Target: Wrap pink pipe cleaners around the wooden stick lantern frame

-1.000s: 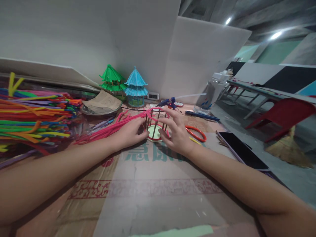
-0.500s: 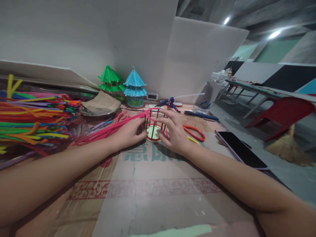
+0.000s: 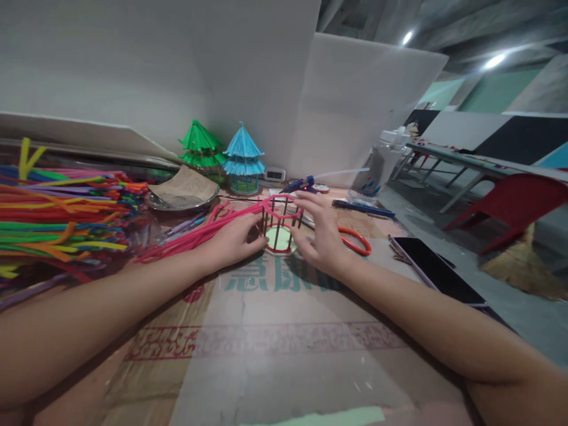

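Note:
A small pavilion frame (image 3: 277, 235) stands upright on the table, with a pink ring on top, thin brown posts and a pale green base edged in red. At its left side my left hand (image 3: 237, 238) has its thumb and fingers closed on the lower part. My right hand (image 3: 323, 239) is beside the right side, fingers apart and curved; whether a fingertip touches the ring I cannot tell. Long pink pipe cleaners (image 3: 199, 236) lie behind my left hand. Orange-handled scissors (image 3: 356, 241) lie to the right, partly covered by my right hand.
Many coloured pipe cleaners (image 3: 62, 219) are piled at left, near a metal plate (image 3: 186, 207). Green (image 3: 198, 142) and blue (image 3: 242, 157) model pavilions stand behind, with a small digital clock (image 3: 274, 174) and a glue gun (image 3: 304, 184). A phone (image 3: 439, 269) lies at right.
My right hand has moved slightly right, away from the pavilion frame, and its fingers have spread off the ring. It now covers the yellow strip by the scissors. My left hand stays put.

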A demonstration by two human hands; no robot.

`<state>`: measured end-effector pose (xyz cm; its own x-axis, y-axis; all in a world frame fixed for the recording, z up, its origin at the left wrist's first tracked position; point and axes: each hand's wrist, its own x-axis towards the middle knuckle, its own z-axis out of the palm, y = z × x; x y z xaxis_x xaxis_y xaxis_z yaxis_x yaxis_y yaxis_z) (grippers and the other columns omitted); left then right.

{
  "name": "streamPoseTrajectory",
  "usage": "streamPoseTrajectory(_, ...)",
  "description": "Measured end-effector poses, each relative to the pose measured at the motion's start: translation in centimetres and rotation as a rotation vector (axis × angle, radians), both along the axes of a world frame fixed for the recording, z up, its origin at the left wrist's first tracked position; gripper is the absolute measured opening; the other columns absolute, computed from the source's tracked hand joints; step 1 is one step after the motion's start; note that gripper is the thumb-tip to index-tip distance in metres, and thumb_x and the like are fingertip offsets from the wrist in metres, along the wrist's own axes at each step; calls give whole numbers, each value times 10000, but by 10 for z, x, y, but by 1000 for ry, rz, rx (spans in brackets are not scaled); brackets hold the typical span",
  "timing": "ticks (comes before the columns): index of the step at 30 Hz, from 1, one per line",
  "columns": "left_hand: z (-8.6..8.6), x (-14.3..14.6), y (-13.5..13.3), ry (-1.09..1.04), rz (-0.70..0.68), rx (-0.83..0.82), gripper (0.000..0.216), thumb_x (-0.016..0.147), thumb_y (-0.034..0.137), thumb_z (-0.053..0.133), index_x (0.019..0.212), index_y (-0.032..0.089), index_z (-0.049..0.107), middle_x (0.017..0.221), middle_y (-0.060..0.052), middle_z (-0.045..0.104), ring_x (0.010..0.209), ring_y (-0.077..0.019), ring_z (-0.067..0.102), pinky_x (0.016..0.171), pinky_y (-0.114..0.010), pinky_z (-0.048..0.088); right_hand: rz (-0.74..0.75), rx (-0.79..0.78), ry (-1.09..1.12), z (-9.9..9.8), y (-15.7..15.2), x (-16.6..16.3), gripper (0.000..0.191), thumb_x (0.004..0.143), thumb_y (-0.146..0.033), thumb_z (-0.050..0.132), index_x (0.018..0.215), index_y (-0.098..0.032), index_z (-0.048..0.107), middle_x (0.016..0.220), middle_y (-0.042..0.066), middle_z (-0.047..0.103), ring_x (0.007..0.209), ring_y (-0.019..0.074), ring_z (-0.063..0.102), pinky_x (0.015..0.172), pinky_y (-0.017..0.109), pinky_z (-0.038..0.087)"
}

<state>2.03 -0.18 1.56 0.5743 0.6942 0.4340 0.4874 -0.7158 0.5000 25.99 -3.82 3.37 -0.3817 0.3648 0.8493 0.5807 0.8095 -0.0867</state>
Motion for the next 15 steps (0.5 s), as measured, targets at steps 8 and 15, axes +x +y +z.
streamPoseTrajectory(8, -8, 1, 1, -242, 93, -122, 435, 846, 416, 676, 1179, 181, 525, 1102, -99, 654, 977, -242, 678, 854, -396, 568, -181, -496, 310, 1, 19, 24, 391, 1012, -412, 478, 663, -239, 444, 615, -22, 475, 620, 155, 477, 641, 308, 389)
streamPoseTrajectory(15, -4, -1, 1, -322, 123, -189, 349, 883, 446, 572, 1084, 172, 651, 1070, -95, 722, 978, -251, 690, 842, -387, 572, -39, -828, 471, -12, 33, 21, 123, 905, -246, 497, 988, -228, 585, 637, -44, 567, 570, 152, 508, 566, 263, 393)
